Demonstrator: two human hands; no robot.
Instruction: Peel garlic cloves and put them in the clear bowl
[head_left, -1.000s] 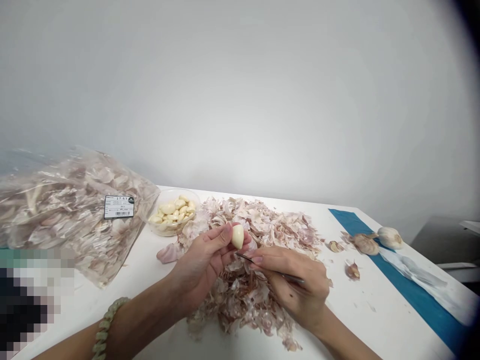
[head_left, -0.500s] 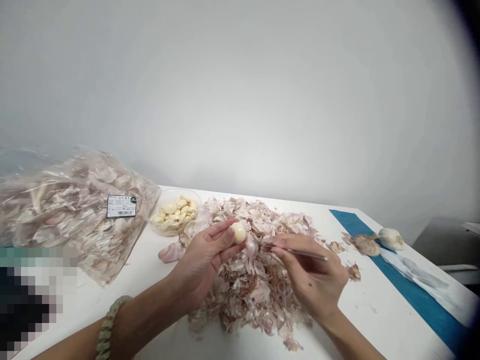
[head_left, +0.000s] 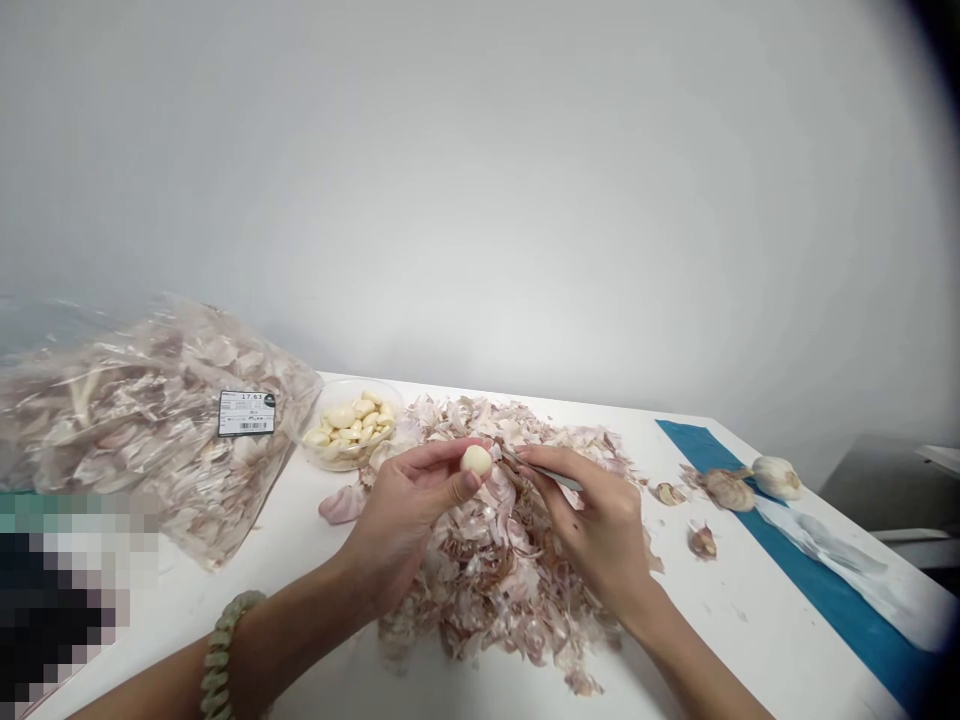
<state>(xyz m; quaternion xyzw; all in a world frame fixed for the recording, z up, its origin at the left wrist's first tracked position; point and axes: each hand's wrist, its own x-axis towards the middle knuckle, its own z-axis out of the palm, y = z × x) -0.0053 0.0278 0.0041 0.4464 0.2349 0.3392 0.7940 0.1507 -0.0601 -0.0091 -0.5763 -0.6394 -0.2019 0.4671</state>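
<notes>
Between the thumb and fingers of my left hand (head_left: 409, 515) is a pale peeled garlic clove (head_left: 477, 460). My right hand (head_left: 600, 525) grips a thin metal tool (head_left: 551, 477), whose tip lies close to the right side of the clove. Whether the tip touches the clove cannot be made out. Both hands are above a big heap of garlic skins (head_left: 510, 600). Behind my left hand stands a clear round bowl (head_left: 341, 462) with several peeled cloves (head_left: 352, 418) in it.
At the left lies a clear plastic bag (head_left: 157, 430) full of skins. A blue strip (head_left: 810, 590) runs down the right side, with a white garlic bulb (head_left: 777, 478), a brownish bulb (head_left: 727, 489) and white plastic (head_left: 832, 550). Loose clove pieces (head_left: 703, 541) lie nearby.
My right hand has moved left, bringing the tool nearer the clove. My left hand has turned slightly, its thumb now lower beside the clove.
</notes>
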